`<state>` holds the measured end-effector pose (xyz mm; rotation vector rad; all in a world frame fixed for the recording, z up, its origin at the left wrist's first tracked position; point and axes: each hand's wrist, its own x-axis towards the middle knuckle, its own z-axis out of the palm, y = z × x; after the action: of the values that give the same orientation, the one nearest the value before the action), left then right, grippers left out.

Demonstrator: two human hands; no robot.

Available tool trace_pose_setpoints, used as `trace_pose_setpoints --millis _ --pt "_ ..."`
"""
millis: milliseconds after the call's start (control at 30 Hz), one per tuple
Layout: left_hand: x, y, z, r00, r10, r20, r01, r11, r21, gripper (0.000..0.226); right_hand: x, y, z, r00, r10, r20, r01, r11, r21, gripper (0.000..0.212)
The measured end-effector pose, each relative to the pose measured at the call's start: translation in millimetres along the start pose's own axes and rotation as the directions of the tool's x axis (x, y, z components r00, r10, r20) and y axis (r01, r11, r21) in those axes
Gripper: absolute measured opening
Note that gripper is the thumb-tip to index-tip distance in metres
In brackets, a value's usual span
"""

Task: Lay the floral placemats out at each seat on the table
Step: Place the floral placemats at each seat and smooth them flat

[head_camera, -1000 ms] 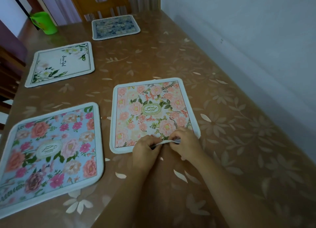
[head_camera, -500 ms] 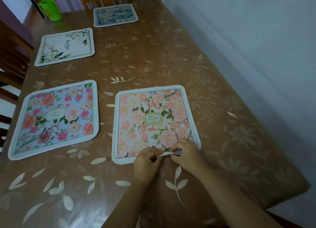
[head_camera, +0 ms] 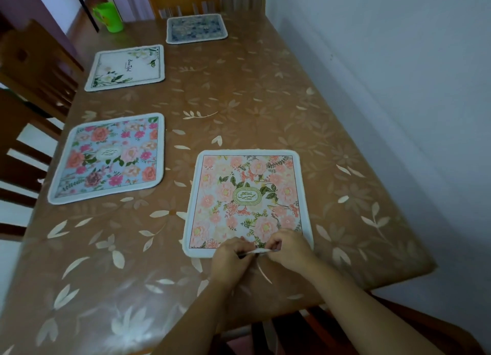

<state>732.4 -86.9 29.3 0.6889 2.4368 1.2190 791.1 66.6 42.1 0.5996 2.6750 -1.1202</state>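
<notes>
Brown flowered surface is running along the wall; at its near end, left grip and right grip are pinching the front edge of the pink placemat. Uneven tugging may be skewing it.

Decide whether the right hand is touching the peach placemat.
Touching. The head view shows the right hand pinching the lifted near edge of the peach placemat.

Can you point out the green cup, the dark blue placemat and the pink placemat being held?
green cup [head_camera: 110, 18], head view, its side wall.
dark blue placemat [head_camera: 196, 29], head view, its middle.
pink placemat [head_camera: 245, 196], head view, its oval centre badge.
</notes>
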Motion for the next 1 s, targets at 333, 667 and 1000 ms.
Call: trace_pose_setpoints --millis 333,667,1000 --pt "-11 6 -3 0.999 -0.046 0.021 0.045 0.997 0.064 0.016 -26 6 -12 0.971 -0.228 0.072 0.238 0.949 -0.208 0.016" --pt "-9 -11 -40 0.995 -0.098 -0.032 0.1 0.994 0.053 0.019 -47 19 -42 0.954 -0.3 -0.024 0.293 0.945 -0.143 0.008" --pt "-27 25 -39 0.997 0.072 0.016 -0.073 0.989 0.126 0.012 -45 -18 -29 0.942 -0.328 -0.072 0.333 0.941 0.065 0.005"
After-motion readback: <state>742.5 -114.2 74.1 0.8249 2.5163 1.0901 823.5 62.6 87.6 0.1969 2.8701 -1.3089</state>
